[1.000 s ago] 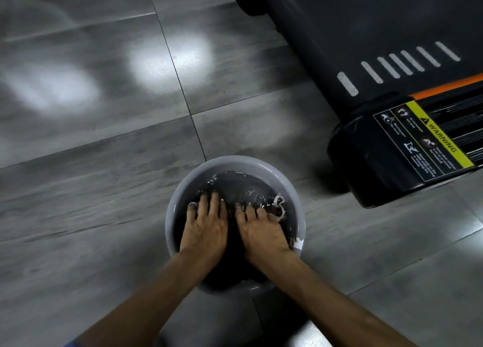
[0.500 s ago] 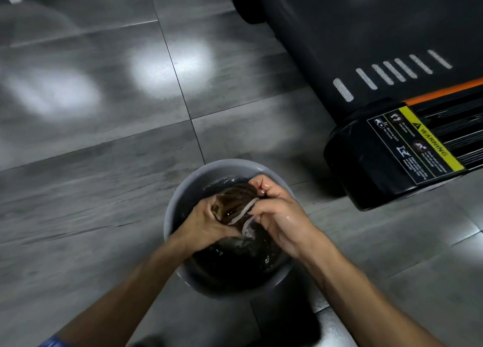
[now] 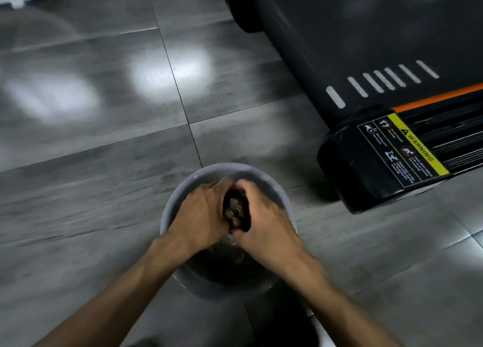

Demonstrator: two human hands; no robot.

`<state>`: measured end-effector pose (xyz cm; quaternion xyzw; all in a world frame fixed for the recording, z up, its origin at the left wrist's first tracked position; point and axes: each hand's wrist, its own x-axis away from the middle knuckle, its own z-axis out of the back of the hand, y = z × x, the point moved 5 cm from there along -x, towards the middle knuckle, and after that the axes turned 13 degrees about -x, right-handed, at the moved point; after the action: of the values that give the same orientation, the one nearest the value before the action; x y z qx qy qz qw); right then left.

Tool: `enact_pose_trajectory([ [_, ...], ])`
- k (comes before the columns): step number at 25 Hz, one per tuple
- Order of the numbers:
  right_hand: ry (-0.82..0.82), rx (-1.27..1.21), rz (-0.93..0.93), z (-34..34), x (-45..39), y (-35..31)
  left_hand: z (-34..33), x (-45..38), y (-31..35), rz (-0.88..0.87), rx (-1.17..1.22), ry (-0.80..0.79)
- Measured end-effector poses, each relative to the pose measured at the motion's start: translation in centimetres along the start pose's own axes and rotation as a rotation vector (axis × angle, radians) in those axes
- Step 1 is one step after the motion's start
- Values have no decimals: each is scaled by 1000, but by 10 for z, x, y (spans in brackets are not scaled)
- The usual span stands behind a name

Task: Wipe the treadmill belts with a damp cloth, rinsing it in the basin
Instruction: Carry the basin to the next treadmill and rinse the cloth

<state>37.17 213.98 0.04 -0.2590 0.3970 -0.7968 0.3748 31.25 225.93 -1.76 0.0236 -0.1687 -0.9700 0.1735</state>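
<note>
Cloth (image 3: 235, 210) gripped by left hand (image 3: 201, 216) and right hand (image 3: 266, 221) over basin (image 3: 180, 190); treadmill (image 3: 366, 46) label (image 3: 402, 150) reads "WARNING".

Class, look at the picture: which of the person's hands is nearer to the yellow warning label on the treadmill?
Right. The right hand grips the cloth on the side facing the warning label; the left hand grips it on the far side.

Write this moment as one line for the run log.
step: rinsing | left hand: grips cloth | right hand: grips cloth | place: over basin | treadmill: untouched
</note>
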Motion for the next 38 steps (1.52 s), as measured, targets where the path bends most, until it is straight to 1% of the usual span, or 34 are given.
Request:
enact_pose_trajectory([
  [1, 63, -84, -10, 3, -4, 3, 3, 0, 1, 22, 77, 3],
  [2, 111, -178, -34, 7, -8, 8, 6, 1, 1, 75, 186, -2],
  [3, 150, -293, -54, 11, -11, 14, 7, 4, -1, 152, 318, -42],
  [5, 153, -506, -77, 11, -14, 23, 1, 11, -4, 287, 604, -170],
  [6, 121, -588, -86, 9, -13, 24, -3, 15, -4, 320, 693, -228],
  [8, 63, -767, -89, 1, -9, 28, -6, 24, 5, 284, 779, -262],
  [10, 56, -1004, -116, -5, -5, 38, -6, 27, 12, 236, 799, -212],
  [12, 27, -1239, -175, -15, -4, 46, -7, 28, 13, 247, 804, -164],
  [14, -17, -1347, -222, -23, -3, 50, -13, 25, 8, 294, 734, -172],
  [16, -47, -1363, -272, -25, -1, 53, -18, 20, 2, 301, 565, -222],
  [18, -77, -1371, -366, -19, 2, 58, -19, 19, -3, 238, 414, -246],
  [21, -168, -1354, -522, -13, 7, 61, -15, 21, -2, 90, 284, -208],
  [23, -330, -1406, -670, -23, 15, 60, -11, 22, 11, -40, 212, -193],
  [24, -462, -1401, -714, -30, 21, 59, -8, 23, 20, -105, 165, -186],
  [25, -607, -1401, -704, -35, 24, 57, -3, 22, 29, -187, 93, -142],
  [26, -720, -1427, -665, -36, 26, 55, 1, 21, 36, -299, -24, -49],
  [27, -789, -1464, -621, -34, 25, 52, 6, 23, 42, -432, -169, 64],
  [28, -813, -1482, -601, -30, 21, 49, 9, 24, 45, -538, -291, 148],
  [29, -811, -1444, -594, -27, 17, 45, 10, 26, 46, -615, -372, 198],
  [30, -778, -1348, -593, -25, 12, 44, 8, 26, 45, -672, -427, 213],
  [31, -740, -1213, -586, -25, 7, 42, 5, 25, 43, -702, -462, 212],
  [32, -706, -1058, -588, -26, 2, 40, 3, 24, 42, -691, -498, 201],
  [34, -632, -702, -564, -29, -8, 36, -8, 18, 35, -585, -612, 90],
  [36, -528, -328, -441, -27, -17, 28, -15, 13, 32, -426, -689, -78],
  [37, -491, -206, -362, -27, -22, 23, -15, 11, 32, -336, -703, -164],
  [38, -469, -134, -298, -28, -26, 20, -16, 9, 32, -261, -708, -212],
])
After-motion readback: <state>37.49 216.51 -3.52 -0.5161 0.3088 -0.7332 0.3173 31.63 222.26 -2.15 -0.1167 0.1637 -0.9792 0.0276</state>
